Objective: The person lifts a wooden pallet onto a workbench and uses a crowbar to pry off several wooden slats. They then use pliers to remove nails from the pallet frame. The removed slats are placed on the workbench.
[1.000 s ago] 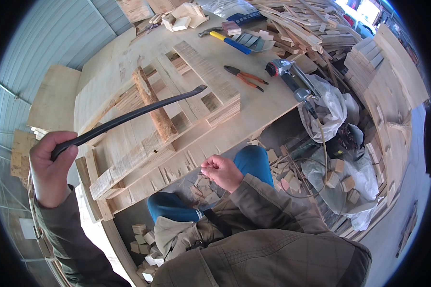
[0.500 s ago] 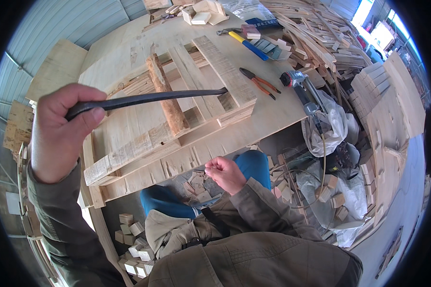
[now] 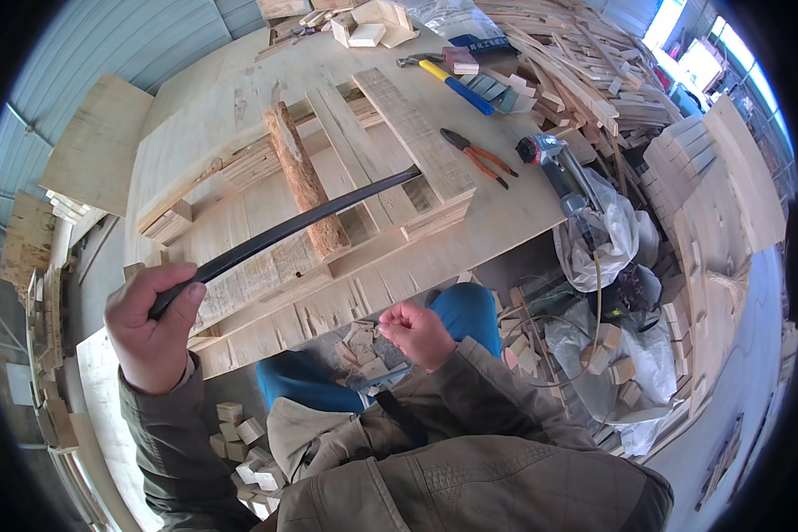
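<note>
A long, slightly curved black metal bar (image 3: 306, 219) is clasped firmly in the left grip (image 3: 155, 332), lower left, and extended across a pale wooden slatted frame (image 3: 408, 124) on the plywood desk (image 3: 523, 210). The right grip (image 3: 418, 333), lower centre, is curled; whether anything is held cannot be told.

Black bar (image 3: 266, 238): near end partly covered by left hand (image 3: 160, 328); whether far tip touches slat (image 3: 412, 133), cannot tell. Whether right hand (image 3: 417, 335) pinches anything, too small to tell. Bark-edged strip (image 3: 293, 155) partly hidden behind bar. Left sleeve (image 3: 173, 452) cut off by lower edge. Dark bundle (image 3: 629, 293) half buried in plastic sheeting (image 3: 594, 248), kind unclear. Wooden blocks (image 3: 251, 430) partly behind jacket (image 3: 470, 488).
</note>
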A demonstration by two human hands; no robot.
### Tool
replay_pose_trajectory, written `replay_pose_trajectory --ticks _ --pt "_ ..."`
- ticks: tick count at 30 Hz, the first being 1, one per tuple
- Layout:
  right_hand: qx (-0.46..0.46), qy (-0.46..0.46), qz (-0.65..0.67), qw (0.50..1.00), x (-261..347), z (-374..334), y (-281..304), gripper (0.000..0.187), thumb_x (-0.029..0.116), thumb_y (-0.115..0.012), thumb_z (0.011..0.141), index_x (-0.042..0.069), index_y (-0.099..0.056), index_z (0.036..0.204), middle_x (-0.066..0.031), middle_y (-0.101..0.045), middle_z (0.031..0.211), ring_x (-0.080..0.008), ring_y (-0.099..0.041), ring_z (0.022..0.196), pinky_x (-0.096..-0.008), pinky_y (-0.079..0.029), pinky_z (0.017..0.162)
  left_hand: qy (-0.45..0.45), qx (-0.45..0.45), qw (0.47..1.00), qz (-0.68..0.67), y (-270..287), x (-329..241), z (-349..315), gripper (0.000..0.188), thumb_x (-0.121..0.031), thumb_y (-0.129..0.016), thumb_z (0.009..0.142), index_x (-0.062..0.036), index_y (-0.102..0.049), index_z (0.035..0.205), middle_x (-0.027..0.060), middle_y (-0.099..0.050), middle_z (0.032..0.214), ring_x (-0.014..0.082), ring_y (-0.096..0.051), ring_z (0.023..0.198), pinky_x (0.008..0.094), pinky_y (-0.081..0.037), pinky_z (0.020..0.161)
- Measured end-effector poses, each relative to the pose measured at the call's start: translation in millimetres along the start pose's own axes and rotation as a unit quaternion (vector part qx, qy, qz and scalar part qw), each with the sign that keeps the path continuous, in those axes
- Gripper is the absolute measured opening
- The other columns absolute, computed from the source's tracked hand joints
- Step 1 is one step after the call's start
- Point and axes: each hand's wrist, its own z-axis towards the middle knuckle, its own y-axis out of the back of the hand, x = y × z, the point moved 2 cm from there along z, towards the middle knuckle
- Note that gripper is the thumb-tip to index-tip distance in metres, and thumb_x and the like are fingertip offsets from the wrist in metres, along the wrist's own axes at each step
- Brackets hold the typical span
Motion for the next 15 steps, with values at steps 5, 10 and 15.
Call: replay_pose_trajectory --ticks 5,10,15 --pt "0.004 -0.003 -0.007 1.000 -0.3 -0.7 7.9 0.019 0.014 -0.077 0.095 -0.001 -0.072 0.107 -0.0052 -0.073 0.088 -0.0094 -0.065 0.079 -0.0284 -0.053 0.069 0.225 -0.043 0.957 -0.177 -27.3 83.2 -42.5 0.017 -0.002 -0.075 0.093 0.0028 -0.073 0.109 0.0030 -0.066 0.077 0.0084 -0.058 0.062 0.0234 -0.046 0.058" --pt "-0.017 -0.029 -0.027 0.999 -0.2 8.4 9.9 0.017 0.012 -0.076 0.096 -0.001 -0.071 0.106 -0.0061 -0.073 0.089 -0.0106 -0.066 0.079 -0.0289 -0.054 0.070 0.318 -0.040 0.903 -0.285 -75.4 125.4 -102.3 0.018 -0.008 -0.072 0.096 0.0042 -0.073 0.109 0.0032 -0.066 0.077 0.0080 -0.058 0.057 0.0246 -0.048 0.053" --pt "-0.002 -0.006 -0.054 0.998 2.5 21.7 -6.1 0.017 0.011 -0.075 0.097 0.000 -0.071 0.110 -0.0031 -0.071 0.090 -0.0079 -0.064 0.082 -0.0267 -0.053 0.072 0.350 0.065 0.914 -0.195 -61.0 115.2 -91.1 0.017 -0.006 -0.076 0.092 0.0045 -0.074 0.104 0.0043 -0.070 0.079 0.0097 -0.063 0.064 0.0257 -0.052 0.059"
